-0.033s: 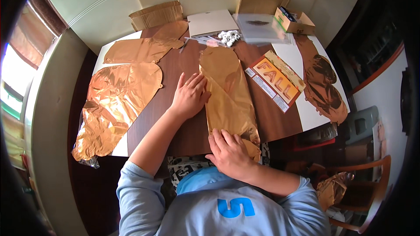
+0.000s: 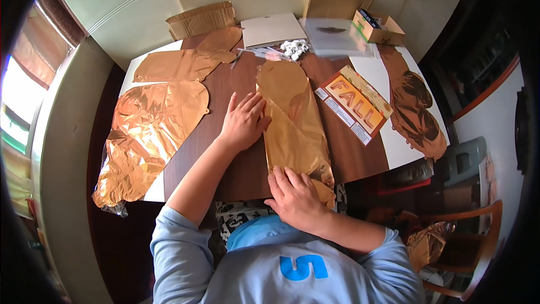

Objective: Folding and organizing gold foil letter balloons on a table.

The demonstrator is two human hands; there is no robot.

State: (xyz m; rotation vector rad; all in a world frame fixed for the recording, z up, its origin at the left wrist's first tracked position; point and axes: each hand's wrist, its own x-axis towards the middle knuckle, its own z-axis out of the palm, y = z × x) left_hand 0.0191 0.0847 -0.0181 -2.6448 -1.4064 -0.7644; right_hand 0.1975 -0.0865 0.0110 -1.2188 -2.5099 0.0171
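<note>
A flat, uninflated copper-gold foil balloon (image 2: 292,129) lies lengthwise in front of me on the brown tabletop. Its near end hangs at the table's front edge, partly under my right hand. My left hand (image 2: 244,121) lies flat along the balloon's left edge, fingertips touching the foil, fingers stretched. Lower down, my right hand (image 2: 295,197) rests on the balloon's near part with its fingers spread. To the right of the foil is a printed card (image 2: 355,105) with a picture of orange balloon letters.
More flat foil balloons lie on the left (image 2: 160,118), back left (image 2: 185,59) and right (image 2: 413,101). White rolls (image 2: 293,49), thin straws (image 2: 261,52), a white board (image 2: 273,29), clear plastic sheets (image 2: 334,36) and an open carton (image 2: 379,28) line the back. A wooden chair (image 2: 489,242) stands right.
</note>
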